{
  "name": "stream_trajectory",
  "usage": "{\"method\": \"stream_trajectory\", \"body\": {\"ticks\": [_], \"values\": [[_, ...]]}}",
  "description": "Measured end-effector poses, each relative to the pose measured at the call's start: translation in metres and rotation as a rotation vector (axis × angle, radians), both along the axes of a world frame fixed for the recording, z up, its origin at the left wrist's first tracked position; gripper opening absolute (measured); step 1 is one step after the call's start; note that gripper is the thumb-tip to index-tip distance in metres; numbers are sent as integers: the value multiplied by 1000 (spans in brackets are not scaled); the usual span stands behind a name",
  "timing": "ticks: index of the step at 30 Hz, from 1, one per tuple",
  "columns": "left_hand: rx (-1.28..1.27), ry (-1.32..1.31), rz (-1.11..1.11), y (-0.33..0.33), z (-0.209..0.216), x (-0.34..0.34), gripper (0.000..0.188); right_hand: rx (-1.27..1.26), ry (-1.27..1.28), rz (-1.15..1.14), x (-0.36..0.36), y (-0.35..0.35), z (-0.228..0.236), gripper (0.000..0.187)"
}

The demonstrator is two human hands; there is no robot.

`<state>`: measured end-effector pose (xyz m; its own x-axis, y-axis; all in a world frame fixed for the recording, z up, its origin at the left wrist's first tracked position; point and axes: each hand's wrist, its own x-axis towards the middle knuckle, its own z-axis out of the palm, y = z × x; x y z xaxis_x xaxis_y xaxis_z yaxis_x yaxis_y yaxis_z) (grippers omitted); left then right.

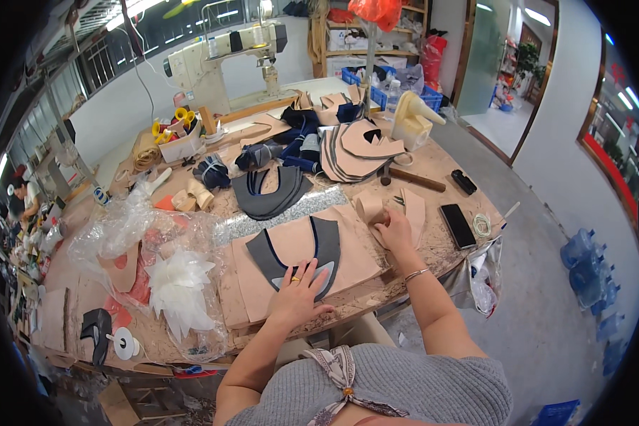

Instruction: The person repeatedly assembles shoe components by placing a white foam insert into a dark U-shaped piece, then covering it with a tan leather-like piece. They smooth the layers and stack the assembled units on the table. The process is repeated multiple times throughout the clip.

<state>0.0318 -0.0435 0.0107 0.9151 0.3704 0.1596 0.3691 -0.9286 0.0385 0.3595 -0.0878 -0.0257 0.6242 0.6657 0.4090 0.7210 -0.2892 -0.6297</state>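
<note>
The grey curved piece (265, 255) lies on the tan sheets (360, 261) near the middle of the bench's (444, 157) front edge, the left hand (295, 297) flat over its lower bend with fingers spread. Farther toward the right edge, the right hand (396, 231) has its fingers curled at the beige roll (369, 206), though whether they pinch it I cannot tell. To work neatly here, light, even pressure from the left palm would hold the piece flat and square without wrinkling its dark blue rim (315, 240)
</note>
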Motion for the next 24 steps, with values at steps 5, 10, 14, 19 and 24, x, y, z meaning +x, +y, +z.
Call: {"method": "stream_trajectory", "body": {"ticks": [5, 10, 14, 19, 24], "values": [[2, 1, 8, 0, 0, 1, 89, -63, -7, -3, 5, 2, -7, 48], [-2, 1, 16, 0, 0, -1, 89, -184, -66, -4, 1, 6, 6, 44], [-2, -6, 15, -1, -1, 0, 89, -287, -194, 25, 3, 18, 8, 28], [1, -14, 17, -1, -2, -2, 88, -446, -232, 144, 1, 17, 18, 19], [-14, -8, 21, -2, 1, -2, 87, -482, -347, 145, -7, 16, 23, 18]]}}
